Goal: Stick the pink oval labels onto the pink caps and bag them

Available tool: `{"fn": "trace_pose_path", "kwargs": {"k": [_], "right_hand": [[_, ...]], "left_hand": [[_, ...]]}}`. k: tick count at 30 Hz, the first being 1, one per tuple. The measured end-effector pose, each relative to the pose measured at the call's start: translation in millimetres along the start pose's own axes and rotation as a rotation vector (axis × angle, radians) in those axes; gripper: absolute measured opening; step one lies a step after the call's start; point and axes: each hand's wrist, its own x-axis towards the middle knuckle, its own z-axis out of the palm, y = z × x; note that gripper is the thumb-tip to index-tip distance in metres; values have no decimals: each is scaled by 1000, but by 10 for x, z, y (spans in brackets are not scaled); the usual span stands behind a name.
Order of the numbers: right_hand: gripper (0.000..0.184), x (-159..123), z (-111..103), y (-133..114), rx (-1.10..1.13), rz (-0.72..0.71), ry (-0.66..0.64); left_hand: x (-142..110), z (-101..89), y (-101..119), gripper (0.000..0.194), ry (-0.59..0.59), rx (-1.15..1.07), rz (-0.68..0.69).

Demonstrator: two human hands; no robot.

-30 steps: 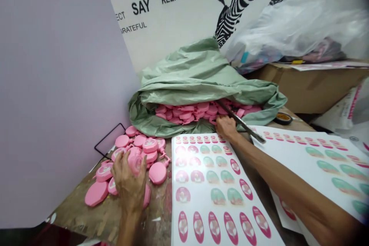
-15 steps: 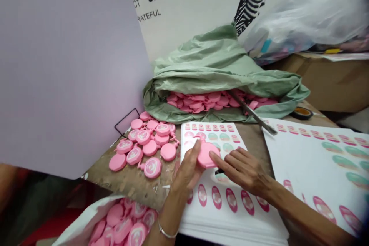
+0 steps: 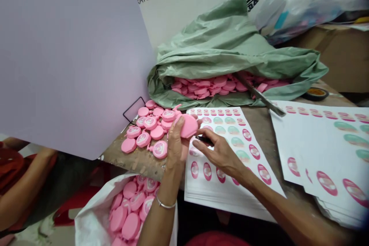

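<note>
My left hand (image 3: 176, 148) grips a round pink plastic case (image 3: 189, 126) with a plain face up, above the left edge of a stack of sticker sheets (image 3: 198, 189). Close beside it, the fingers of my right hand (image 3: 224, 152) are closed on a small black tool (image 3: 205, 140); its exact kind is hidden by the fingers. The sheets carry pink oval and green printed stickers. To the left of my hands, several pink cases (image 3: 143, 138) lie on the worktable (image 3: 115, 155), some with a picture on the face.
Behind, a green bag (image 3: 219, 32) holds many pink pieces, with a long metal strip (image 3: 262, 98) leaning out. A white sack (image 3: 92, 203) of pink cases stands below. More sheets (image 3: 291, 138) and a tape roll (image 3: 316, 93) lie right. A panel (image 3: 66, 61) partly hides another person's arm (image 3: 29, 178).
The view has tilted down. My right forefinger has left the pink case, and my right hand now holds the black tool lower beside it. My left hand keeps hold of the case.
</note>
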Motion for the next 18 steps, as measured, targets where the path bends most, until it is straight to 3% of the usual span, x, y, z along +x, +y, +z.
{"fn": "trace_pose_path", "kwargs": {"k": [4,7,14,18], "right_hand": [[16,-64,-192,354,-513,11,42],[12,-122,-160,581,-744,-74,3],[19,-177,-52,714,-972,-266,39],[18,-171,-80,737,-928,-261,24]], "left_hand": [[144,-277,-101,35,13,-14,-91],[231,-359,-296,33,-36,50,-175],[333,-401,-459,38,-69,75,-174],[346,-407,-478,38,-95,77,-178]]}}
